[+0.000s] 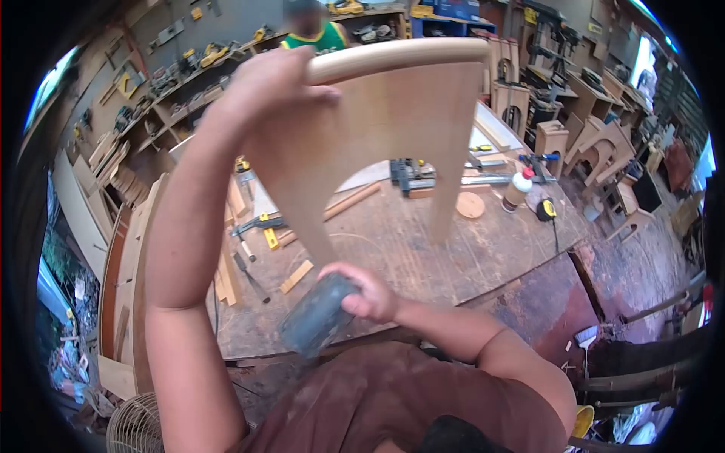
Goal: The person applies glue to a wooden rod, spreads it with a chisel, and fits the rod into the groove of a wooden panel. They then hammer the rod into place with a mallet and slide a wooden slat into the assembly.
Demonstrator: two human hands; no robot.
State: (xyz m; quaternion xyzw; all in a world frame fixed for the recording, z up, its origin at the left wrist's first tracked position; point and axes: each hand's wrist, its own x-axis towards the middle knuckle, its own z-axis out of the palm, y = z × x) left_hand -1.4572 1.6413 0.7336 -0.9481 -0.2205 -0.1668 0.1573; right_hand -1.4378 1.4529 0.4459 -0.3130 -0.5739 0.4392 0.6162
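My left hand [276, 87] is wrapped over the rounded top of a wooden stool [377, 113], with the thumb along its inner side. The stool is pale wood, tilted, with an arched cutout between two tapering legs over the workbench [400, 272]. My right hand [366, 294] grips a dark grey-blue block [321, 313], worn and dusty, close below the end of the nearer leg. I cannot tell exactly what kind of block it is. On the bench near that hand are a small wood strip [297, 277] and a flat-bladed tool [251, 278].
A glue bottle [517, 190], tape measure [545, 210] and round wooden disc [470, 204] lie to the right. Clamps [260, 223] are scattered about. A person in a green top [321, 36] stands across the bench. More stools [604, 147] are at the far right.
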